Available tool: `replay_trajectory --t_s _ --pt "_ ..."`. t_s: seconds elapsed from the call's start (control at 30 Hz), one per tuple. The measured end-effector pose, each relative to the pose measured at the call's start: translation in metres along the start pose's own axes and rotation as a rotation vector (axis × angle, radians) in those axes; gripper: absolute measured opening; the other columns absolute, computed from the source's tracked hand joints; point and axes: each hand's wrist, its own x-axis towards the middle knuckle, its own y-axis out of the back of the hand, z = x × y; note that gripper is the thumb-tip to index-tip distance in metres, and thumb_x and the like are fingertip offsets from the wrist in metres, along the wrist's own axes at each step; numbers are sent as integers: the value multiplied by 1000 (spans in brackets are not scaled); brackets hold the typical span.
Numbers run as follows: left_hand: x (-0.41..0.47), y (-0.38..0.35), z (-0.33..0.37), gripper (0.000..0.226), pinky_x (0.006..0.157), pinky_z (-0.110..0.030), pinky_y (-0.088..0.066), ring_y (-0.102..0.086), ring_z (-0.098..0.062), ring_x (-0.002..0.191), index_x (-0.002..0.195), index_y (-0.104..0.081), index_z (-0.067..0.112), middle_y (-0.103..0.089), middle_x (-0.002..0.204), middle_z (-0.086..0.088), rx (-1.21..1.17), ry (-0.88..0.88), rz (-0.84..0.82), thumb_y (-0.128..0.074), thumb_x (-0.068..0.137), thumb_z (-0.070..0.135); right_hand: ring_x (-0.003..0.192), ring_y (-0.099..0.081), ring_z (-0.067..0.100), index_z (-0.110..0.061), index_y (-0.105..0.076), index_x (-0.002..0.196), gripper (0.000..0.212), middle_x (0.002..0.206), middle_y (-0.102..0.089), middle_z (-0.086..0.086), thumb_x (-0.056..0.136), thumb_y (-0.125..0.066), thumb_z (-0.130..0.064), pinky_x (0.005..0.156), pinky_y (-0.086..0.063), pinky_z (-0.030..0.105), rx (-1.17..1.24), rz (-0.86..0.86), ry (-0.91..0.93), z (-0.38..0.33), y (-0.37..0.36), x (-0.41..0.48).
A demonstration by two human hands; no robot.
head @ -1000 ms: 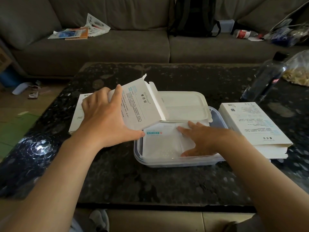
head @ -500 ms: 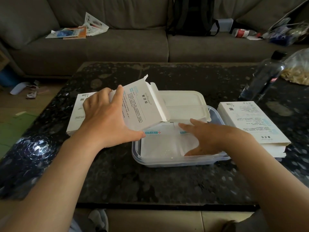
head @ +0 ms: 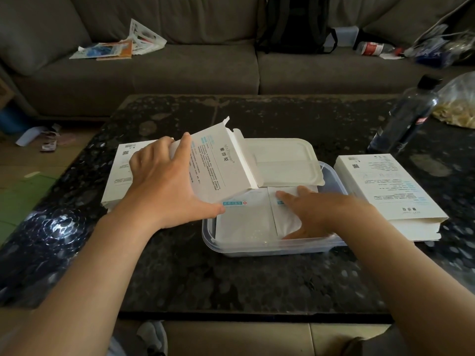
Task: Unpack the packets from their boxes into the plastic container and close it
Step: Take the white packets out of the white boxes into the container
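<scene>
Little is changing since a second ago: the right hand (head: 316,214), fingers straight and spread, is still pressing the packets (head: 244,222) flat inside the plastic container (head: 270,249) on the bench (head: 231,278), so loading is continuing. The left hand (head: 164,186) is gripping the opened box (head: 218,168), tilted over the container's left rim. The packets are lying side by side, long axes running away from the person, blue labels at the far end.

Home living room, grey sofa (head: 180,70), dark stone coffee table (head: 282,116)
</scene>
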Motion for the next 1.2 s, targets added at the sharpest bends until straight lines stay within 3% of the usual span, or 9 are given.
replay_trajectory --t_s 0.13,0.23,0.27,0.33,0.4,0.53,0.73,0.9,1.2 --pt "-1 0 0 142 119 -50 -11 -12 -27 144 155 0 27 -17 154 -5 -6 -10 -7 -75 48 83 143 -39 30 -35 -3 159 104 163 -24 3 82 -60 -73 113 -40 45 37 17 8 -1 3 -5" --pt "-1 1 0 143 119 -49 -11 -13 -27 144 155 0 26 -17 152 -4 -11 -35 -3 -75 48 84 140 -44 24 -33 -27 155 89 159 -37 -1 83 -64 -69 113 -39 44 235 86 3 3 22 -22" --pt "-1 1 0 143 119 -49 -11 -12 -27 143 155 0 26 -17 152 -3 -10 -46 -3 -74 48 84 130 -53 19 -32 -42 146 72 151 -49 -3 86 -66 -62 108 -45 41 323 179 22 5 31 -29" --pt "0 0 1 143 118 -48 -11 -12 -26 142 154 1 27 -16 151 -2 0 -78 1 -72 47 85 92 -71 9 -25 -65 112 26 112 -72 -4 91 -70 -41 85 -59 32 564 437 90 4 49 -42" --pt "0 -1 4 143 119 -48 -12 -13 -25 142 155 1 27 -15 150 1 4 -111 -4 -69 45 87 68 -74 10 -18 -68 92 6 81 -74 -3 91 -73 -21 66 -63 29 828 584 146 -2 57 -49" --pt "-2 -5 13 140 117 -46 -17 -20 -23 139 155 -6 26 -20 147 2 18 -193 44 -59 42 89 67 -75 13 -13 -66 89 13 84 -74 -3 87 -78 -18 59 -63 31 1015 542 206 -18 51 -43" --pt "-2 -10 24 134 114 -49 -22 -30 -28 132 151 -14 20 -29 142 -6 91 -261 130 -58 44 87 67 -76 15 -13 -56 89 22 90 -72 -3 88 -78 -18 57 -64 35 965 549 143 -21 39 -18" --pt "-1 -12 31 133 114 -56 -24 -33 -33 129 150 -20 14 -34 139 -13 148 -276 189 -59 44 84 69 -72 15 -9 -57 97 19 97 -66 -7 90 -74 -8 47 -57 21 877 585 84 -24 37 -8" --pt "3 -13 21 135 116 -53 -20 -30 -33 133 151 -17 17 -30 142 -10 131 -217 170 -57 43 87 73 -76 11 -11 -61 89 14 90 -75 -3 92 -73 -18 59 -63 29 1122 529 136 -21 40 -12"
